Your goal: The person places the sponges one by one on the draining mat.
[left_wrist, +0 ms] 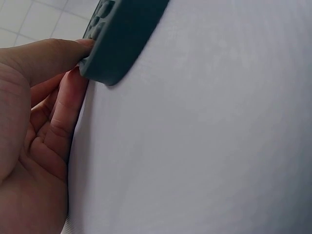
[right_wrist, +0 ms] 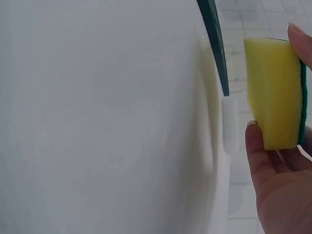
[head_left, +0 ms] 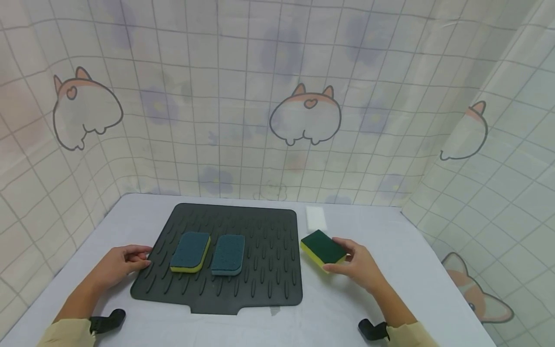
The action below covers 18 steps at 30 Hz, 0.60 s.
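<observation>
Left hand [head_left: 113, 268] pinches the dark mat [head_left: 272, 226], right hand [head_left: 360, 264] grips the green-topped sponge [head_left: 323, 247]. Imo a light squeeze and a steady mat work best.

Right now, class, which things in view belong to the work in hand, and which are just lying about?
Likely part of the work:
green-and-yellow scouring sponge, held in the right hand
dark ribbed mat, its edge pinched by the left hand
blue-topped yellow sponge and blue sponge, both on the mat

Seemingly just about:
white block, untouched, off the mat
corgi-print curtain
</observation>
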Available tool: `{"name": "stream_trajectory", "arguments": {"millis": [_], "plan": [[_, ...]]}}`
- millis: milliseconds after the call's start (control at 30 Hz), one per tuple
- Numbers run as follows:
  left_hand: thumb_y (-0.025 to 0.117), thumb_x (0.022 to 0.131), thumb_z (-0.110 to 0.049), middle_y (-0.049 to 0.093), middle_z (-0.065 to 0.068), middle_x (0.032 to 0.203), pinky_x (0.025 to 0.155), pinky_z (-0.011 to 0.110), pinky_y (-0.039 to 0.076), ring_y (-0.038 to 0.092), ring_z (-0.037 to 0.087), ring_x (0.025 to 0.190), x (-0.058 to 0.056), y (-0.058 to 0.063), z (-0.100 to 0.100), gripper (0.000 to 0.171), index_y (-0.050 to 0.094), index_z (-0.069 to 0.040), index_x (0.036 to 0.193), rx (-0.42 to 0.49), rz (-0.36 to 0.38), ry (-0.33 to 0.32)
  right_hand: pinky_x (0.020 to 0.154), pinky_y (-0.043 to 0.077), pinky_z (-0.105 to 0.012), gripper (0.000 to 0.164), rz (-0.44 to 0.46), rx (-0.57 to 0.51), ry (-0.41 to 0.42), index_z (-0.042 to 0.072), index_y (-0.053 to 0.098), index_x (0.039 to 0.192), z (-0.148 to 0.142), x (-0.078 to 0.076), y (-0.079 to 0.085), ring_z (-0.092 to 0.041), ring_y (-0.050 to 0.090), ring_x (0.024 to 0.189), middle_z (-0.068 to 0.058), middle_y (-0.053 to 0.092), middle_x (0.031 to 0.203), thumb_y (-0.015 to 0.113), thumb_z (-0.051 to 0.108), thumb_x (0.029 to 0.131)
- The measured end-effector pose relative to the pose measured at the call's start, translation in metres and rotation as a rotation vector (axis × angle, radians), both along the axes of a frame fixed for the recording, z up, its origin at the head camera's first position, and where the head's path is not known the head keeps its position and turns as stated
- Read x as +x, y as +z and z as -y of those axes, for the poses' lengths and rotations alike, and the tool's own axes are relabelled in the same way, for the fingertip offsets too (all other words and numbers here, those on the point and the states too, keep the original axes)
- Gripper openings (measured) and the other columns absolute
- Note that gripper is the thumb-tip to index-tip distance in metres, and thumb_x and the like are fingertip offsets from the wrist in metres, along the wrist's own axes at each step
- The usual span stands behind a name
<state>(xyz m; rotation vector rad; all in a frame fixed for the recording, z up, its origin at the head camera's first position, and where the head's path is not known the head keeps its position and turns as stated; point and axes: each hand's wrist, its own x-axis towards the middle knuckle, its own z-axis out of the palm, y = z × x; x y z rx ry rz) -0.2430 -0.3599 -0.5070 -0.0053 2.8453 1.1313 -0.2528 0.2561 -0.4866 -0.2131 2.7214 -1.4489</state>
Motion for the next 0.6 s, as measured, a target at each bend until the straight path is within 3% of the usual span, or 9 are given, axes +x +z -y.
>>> {"name": "stream_trajectory", "arguments": {"millis": [200, 600], "plan": [[0.076, 0.093, -0.024, 0.066, 0.006, 0.097, 0.065, 0.026, 0.046, 0.054, 0.013, 0.082, -0.001, -0.001, 0.001, 0.054, 0.061, 0.007, 0.134, -0.003, 0.007, 0.006, 0.099, 0.054, -0.043, 0.086, -0.005, 0.000, 0.010, 0.007, 0.053, 0.148, 0.009, -0.001, 0.000, -0.028, 0.060, 0.119, -0.016, 0.058, 0.145, 0.092, 0.035, 0.076], [0.076, 0.094, -0.024, 0.067, 0.006, 0.097, 0.065, 0.025, 0.047, 0.055, 0.011, 0.082, -0.002, -0.004, 0.002, 0.054, 0.061, 0.007, 0.134, 0.001, 0.002, 0.000, 0.093, 0.055, -0.036, 0.087, -0.009, -0.053, 0.032, 0.007, 0.053, 0.147, 0.026, -0.003, -0.003, -0.025, 0.062, 0.112, -0.015, 0.061, 0.140, 0.093, 0.033, 0.075]]}}
